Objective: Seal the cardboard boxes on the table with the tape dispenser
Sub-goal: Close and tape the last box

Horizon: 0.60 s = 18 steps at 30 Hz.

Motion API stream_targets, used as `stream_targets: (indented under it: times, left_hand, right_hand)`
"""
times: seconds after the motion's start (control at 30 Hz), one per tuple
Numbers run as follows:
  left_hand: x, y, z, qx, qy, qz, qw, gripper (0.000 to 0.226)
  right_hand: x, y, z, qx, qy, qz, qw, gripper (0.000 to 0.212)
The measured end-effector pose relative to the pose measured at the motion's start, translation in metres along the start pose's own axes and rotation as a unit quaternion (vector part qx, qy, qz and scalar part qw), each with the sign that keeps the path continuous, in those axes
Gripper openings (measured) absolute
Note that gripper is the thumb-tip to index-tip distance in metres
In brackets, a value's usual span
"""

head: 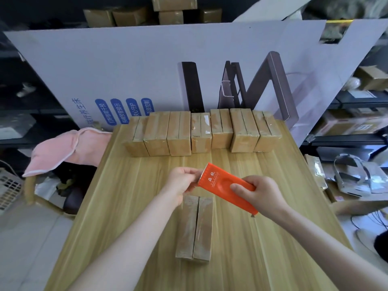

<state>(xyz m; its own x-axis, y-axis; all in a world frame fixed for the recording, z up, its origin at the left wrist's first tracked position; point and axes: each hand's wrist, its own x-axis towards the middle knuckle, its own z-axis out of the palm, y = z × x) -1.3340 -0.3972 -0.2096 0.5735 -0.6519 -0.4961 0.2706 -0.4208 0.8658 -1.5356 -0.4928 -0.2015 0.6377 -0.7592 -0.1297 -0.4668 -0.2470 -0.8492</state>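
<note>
Your right hand (260, 194) is wrapped around the back end of the orange tape dispenser (224, 183), thumb on top over the pressed-in dip, fingers underneath. Your left hand (182, 181) pinches at the toothed end just across from it. Can't tell if that's the tape tail between your fingers or just the edge of the blade.

Handling-wise, the dispenser looks like thin stiff plastic, so probably light and easy to twist by accident. I'd keep your grip where the right hand is, on that thumb dip, and keep the left fingertips off the teeth since those look sharp.

Both forearms reach forward and angle in toward each other, with the dispenser held up in the air, tilted, toothed end away from you.

Right below your hands, closer to you, is the cardboard box (195, 227) lying flat on the table (262, 238), centre seam running away from you. Well past your hands, a row of boxes (201, 133) stands along the far edge. Off past your left hand there's a pink cloth (69, 148).
</note>
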Motion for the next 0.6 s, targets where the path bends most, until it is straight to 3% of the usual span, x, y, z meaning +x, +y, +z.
stream_targets:
  times: [0.2,0.3,0.37,0.6]
  left_hand:
    - [0.024,0.010,-0.030,0.029,0.058,0.003,0.998,0.021]
    - [0.035,0.002,-0.076,0.022,0.136,-0.006,0.990,0.015]
    - [0.036,-0.013,-0.089,0.026,0.140,-0.018,0.990,0.008]
    - [0.053,-0.071,-0.073,-0.014,0.158,-0.056,0.986,0.004]
  right_hand:
    - [0.016,-0.005,-0.018,-0.028,-0.021,0.015,0.999,0.022]
    - [0.012,0.018,-0.054,-0.077,-0.017,0.047,0.996,0.021]
    - [0.007,0.032,-0.066,-0.098,-0.032,0.075,0.992,0.019]
    - [0.027,0.048,-0.047,-0.296,-0.050,0.090,0.950,0.031]
